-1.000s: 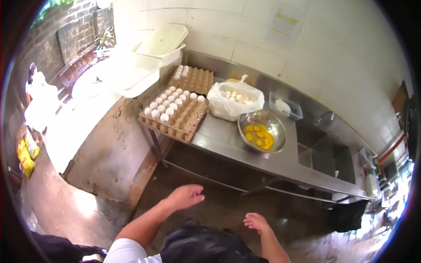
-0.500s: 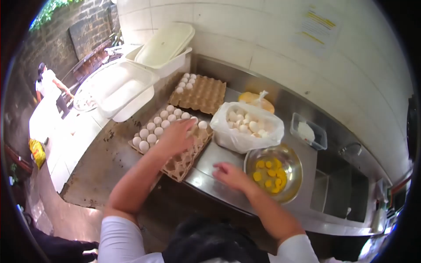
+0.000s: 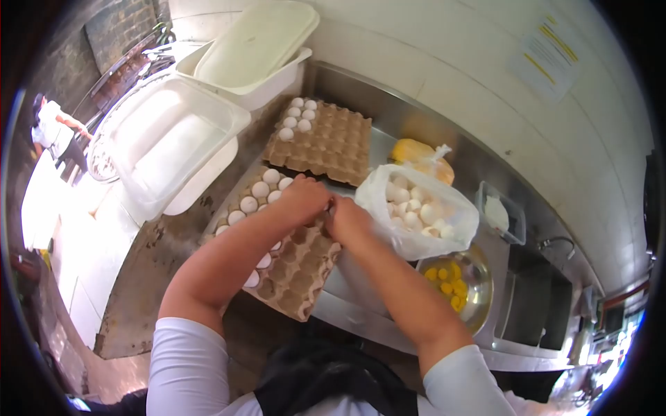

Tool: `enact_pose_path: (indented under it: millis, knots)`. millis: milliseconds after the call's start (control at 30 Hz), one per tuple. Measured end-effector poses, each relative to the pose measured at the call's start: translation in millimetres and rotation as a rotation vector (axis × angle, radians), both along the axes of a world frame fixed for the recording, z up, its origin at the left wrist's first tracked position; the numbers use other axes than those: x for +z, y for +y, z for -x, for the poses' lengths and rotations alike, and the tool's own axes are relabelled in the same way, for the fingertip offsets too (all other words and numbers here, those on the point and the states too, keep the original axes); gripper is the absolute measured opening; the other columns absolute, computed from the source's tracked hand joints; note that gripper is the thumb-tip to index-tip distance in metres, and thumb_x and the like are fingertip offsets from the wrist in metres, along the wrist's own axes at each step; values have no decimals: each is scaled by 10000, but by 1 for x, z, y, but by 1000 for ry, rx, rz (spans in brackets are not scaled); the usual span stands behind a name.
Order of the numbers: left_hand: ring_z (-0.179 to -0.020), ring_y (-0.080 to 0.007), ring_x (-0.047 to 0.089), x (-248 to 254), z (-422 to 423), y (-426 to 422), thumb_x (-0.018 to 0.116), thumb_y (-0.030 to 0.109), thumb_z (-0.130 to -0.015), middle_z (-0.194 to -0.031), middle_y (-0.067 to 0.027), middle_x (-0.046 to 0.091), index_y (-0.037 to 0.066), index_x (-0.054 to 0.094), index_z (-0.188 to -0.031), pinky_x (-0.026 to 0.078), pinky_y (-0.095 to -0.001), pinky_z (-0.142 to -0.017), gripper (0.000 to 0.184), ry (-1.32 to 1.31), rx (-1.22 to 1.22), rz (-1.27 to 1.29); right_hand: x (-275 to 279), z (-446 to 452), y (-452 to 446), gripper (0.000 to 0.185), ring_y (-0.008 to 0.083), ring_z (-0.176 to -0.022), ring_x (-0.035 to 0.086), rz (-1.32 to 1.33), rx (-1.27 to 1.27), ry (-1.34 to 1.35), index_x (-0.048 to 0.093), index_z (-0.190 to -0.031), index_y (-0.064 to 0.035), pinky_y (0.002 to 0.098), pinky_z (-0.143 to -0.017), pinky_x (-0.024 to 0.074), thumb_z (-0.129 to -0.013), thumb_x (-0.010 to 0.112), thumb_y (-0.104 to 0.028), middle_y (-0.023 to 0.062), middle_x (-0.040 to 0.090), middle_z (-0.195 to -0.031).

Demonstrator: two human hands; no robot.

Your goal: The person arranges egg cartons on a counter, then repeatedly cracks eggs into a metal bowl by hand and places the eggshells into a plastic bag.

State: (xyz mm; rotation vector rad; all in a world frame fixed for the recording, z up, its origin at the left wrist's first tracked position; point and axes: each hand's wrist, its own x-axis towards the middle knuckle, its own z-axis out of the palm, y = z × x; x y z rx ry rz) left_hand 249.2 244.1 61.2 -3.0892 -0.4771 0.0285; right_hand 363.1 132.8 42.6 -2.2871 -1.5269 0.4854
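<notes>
Change over the last half second: the left hand [image 3: 305,199] was over the eggs and the right hand [image 3: 349,220] was apart from it, above the stainless-steel counter [image 3: 355,295]; now the two meet at the far right part of the brown moulded-pulp egg tray [image 3: 300,267]. Reading: both hands appear to share one spot of work there. The tray sits at the counter's left end, white eggs [image 3: 261,190] filling its left side, cups bare on the right. Grip: fingers curled in, tips hidden; cannot tell whether either hand grips an egg. Obscured: some eggs under the left forearm [image 3: 239,253]; the left side of the shiny metal bowl [image 3: 479,295]. Unclear: whether the translucent white plastic bag [image 3: 402,244] contains whole eggs or shells.
</notes>
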Motion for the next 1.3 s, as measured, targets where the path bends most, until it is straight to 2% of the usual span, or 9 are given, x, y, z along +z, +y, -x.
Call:
enact_pose_path:
  millis: [367, 533, 633, 800, 933, 1000, 1033, 1100, 1300]
  knots:
    - [-923, -304, 649, 24, 23, -5, 655, 130, -743, -959, -141, 659, 50, 588, -1015, 478, -419, -863, 292, -270, 76, 71, 12, 5, -15, 438, 381, -1027, 646, -24, -15, -182, 595, -1245, -110, 487, -853, 527, -823, 683, -191, 161, 644, -1159]
    - [-930, -248, 655, 71, 65, -48, 621, 104, -799, -1056, -119, 654, 43, 562, -1144, 545, -342, -774, 355, -926, 350, 1459, 25, 17, -99, 461, 284, -858, 656, -440, -48, 38, 547, -1257, -57, 399, -768, 543, -856, 705, -219, 135, 640, -1089]
    - [-1009, -293, 657, 70, 83, -81, 591, 54, -792, -1166, -147, 637, 42, 546, -1179, 585, -371, -788, 390, -1031, 297, 1948, 35, 17, -179, 382, 210, -782, 637, -498, -442, 1196, 510, -1279, -40, 347, -673, 526, -986, 556, -281, 90, 644, -992]
    - [-1053, -346, 665, 35, 67, -134, 568, 94, -843, -1225, -190, 622, 37, 564, -1187, 623, -438, -747, 349, -965, 246, 2333, 36, -14, -345, 498, 191, -701, 604, -769, -708, 1751, 551, -1229, -33, 313, -622, 489, -1026, 394, -460, 50, 622, -837]
    - [-821, -275, 680, 32, 32, -172, 550, 222, -913, -1078, -158, 660, 51, 607, -1043, 597, -381, -583, 222, -790, 389, 2407, 8, -14, -443, 508, 186, -723, 627, -1059, -918, 1404, 565, -1250, -28, 290, -638, 499, -1027, 426, -462, 65, 639, -890]
    - [-782, -243, 667, 32, 16, -188, 555, 223, -909, -1036, -129, 654, 61, 606, -1042, 578, -353, -549, 216, -671, 449, 2360, -9, -13, -465, 449, 169, -768, 628, -1071, -1308, 688, 541, -1316, -12, 273, -672, 516, -1015, 538, -346, 90, 632, -1045]
    - [-744, -212, 654, 33, 7, -195, 561, 225, -905, -994, -99, 648, 70, 605, -1040, 559, -324, -516, 210, -609, 495, 2296, -37, -15, -481, 449, 169, -768, 628, -1078, -1333, 676, 541, -1316, -12, 273, -672, 516, -1015, 538, -346, 90, 632, -1045]
    - [-709, -194, 649, 34, -8, -211, 564, 226, -905, -968, -84, 650, 73, 605, -1057, 561, -318, -501, 220, -546, 498, 2251, -86, -17, -503, 460, 165, -860, 638, -932, -1173, 79, 511, -1378, -13, 282, -757, 543, -968, 640, -178, 111, 597, -1180]
    - [-695, -198, 642, 34, -45, -237, 566, 157, -842, -981, -84, 658, 65, 595, -1129, 579, -336, -512, 302, -386, 440, 2179, -95, -10, -515, 429, 235, -1044, 649, -710, -1173, -128, 592, -1303, -7, 333, -879, 549, -905, 709, -115, 153, 612, -1233]
